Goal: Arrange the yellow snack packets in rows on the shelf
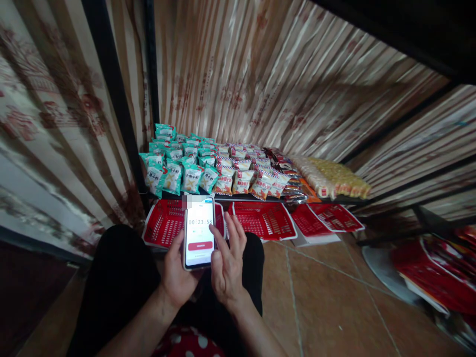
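Note:
A smartphone (198, 234) is held upright over my lap, its lit screen showing a timer at 00:23:58 above a red button. My left hand (179, 270) wraps round its lower left side and grips it. Beside the phone's right edge is my right hand (229, 258), holding nothing, fingers apart, with the index fingertip at the screen near the timer digits. Whether that fingertip touches the glass I cannot tell. Beyond the phone, teal snack packets (191, 177) and white-and-orange snack packets (243, 181) stand in rows on a low dark shelf (316, 201).
Red plastic baskets (260, 220) sit under the shelf's front edge. Farther right lie dark packets (280, 161) and long yellowish packs (340, 176). Patterned curtains (223, 64) hang behind, with a black metal post (115, 94) at left. Red packages (439, 272) are on the right above the tiled floor (327, 297).

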Demonstrator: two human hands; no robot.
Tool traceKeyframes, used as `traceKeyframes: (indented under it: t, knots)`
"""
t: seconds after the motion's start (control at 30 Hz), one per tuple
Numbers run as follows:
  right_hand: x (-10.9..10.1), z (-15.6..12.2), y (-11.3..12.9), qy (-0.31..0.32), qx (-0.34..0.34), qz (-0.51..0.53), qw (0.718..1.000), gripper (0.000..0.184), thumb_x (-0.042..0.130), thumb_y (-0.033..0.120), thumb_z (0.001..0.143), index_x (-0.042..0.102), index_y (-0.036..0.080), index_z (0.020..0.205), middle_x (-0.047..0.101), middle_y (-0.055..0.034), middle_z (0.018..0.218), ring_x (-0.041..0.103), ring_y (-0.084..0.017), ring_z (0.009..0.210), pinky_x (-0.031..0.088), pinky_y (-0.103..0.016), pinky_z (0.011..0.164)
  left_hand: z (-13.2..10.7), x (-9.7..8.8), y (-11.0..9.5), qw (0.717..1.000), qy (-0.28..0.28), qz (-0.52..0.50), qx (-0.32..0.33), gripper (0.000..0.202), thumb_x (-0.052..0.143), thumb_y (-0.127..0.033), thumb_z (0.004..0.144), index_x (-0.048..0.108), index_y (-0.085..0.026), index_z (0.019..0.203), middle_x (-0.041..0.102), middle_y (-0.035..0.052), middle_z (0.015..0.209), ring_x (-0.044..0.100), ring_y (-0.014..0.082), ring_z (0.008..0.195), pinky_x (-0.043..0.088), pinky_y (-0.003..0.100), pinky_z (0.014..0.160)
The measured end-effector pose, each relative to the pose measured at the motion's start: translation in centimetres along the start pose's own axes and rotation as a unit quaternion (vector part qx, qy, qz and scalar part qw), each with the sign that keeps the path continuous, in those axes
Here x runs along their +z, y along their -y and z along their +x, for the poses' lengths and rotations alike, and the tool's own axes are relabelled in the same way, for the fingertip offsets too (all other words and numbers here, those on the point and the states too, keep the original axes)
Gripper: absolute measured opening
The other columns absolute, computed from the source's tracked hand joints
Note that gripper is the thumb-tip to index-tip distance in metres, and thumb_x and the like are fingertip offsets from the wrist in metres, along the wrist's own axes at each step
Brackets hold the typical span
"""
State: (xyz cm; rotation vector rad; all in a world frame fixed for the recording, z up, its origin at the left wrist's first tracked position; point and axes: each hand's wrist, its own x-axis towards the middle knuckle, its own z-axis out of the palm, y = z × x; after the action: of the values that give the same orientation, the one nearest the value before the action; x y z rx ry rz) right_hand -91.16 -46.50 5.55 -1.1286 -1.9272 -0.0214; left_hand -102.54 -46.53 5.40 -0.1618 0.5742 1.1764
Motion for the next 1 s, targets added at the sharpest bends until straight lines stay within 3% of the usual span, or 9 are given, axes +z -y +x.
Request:
traceKeyframes:
  t: [0.17, 0.37, 0.5, 0.73, 1.0]
  knots:
    - [0.13, -0.07, 0.71, 0.022, -0.012, 0.014, 1.0, 0.043, 0.025, 0.033, 0.094, 0.06, 0.02, 0.114, 0.023, -0.0083, 0.146, 0.021, -0.032, 0.132, 0.028, -0.058, 0.101, -0.12, 0.1, -0.02, 1.0, -0.006, -0.01, 0.005, 0.046, 0.045, -0.035, 0.086, 0.048, -0.014, 0.126, 0.07, 0.0084, 0.095, 0.065, 0.0228, 0.088, 0.049, 0.036, 0.084]
    - [0.5, -0.17, 0.98, 0.016, -0.015, 0.007, 1.0, 0.041, 0.029, 0.031, 0.093, 0.052, 0.018, 0.124, 0.027, -0.0113, 0.144, 0.023, -0.032, 0.132, 0.031, -0.059, 0.099, -0.16, -0.2, -0.2, 1.0, -0.003, -0.01, -0.001, 0.047, 0.047, -0.034, 0.085, 0.047, -0.014, 0.127, 0.069, 0.0092, 0.099, 0.065, 0.023, 0.09, 0.05, 0.035, 0.083]
    - [0.5, 0.02, 0.98, 0.019, -0.02, 0.003, 1.0, 0.038, 0.031, 0.029, 0.092, 0.057, 0.022, 0.12, 0.024, -0.0075, 0.146, 0.023, -0.032, 0.132, 0.03, -0.057, 0.1, -0.21, -0.19, -0.26, 1.0, 0.003, -0.018, -0.005, 0.048, 0.047, -0.034, 0.085, 0.047, -0.013, 0.128, 0.069, 0.0092, 0.099, 0.065, 0.0224, 0.087, 0.05, 0.035, 0.083]
    - [0.87, -0.12, 0.46, -0.008, 0.006, -0.005, 1.0, 0.042, 0.027, 0.028, 0.094, 0.042, 0.017, 0.132, 0.026, -0.0123, 0.145, 0.021, -0.032, 0.133, 0.029, -0.058, 0.1, 0.03, -0.62, -0.36, 1.0, 0.012, -0.022, 0.001, 0.045, 0.046, -0.032, 0.086, 0.047, -0.016, 0.128, 0.07, 0.0077, 0.098, 0.064, 0.0234, 0.093, 0.049, 0.036, 0.085]
    - [0.78, -0.18, 1.06, 0.027, 0.003, 0.012, 1.0, 0.041, 0.026, 0.031, 0.094, 0.058, 0.019, 0.116, 0.022, -0.0093, 0.146, 0.019, -0.033, 0.133, 0.028, -0.058, 0.101, -0.21, -0.43, -0.52, 0.999, 0.0, -0.035, -0.001, 0.047, 0.046, -0.035, 0.086, 0.046, -0.013, 0.128, 0.07, 0.0092, 0.095, 0.065, 0.0236, 0.09, 0.049, 0.036, 0.085]
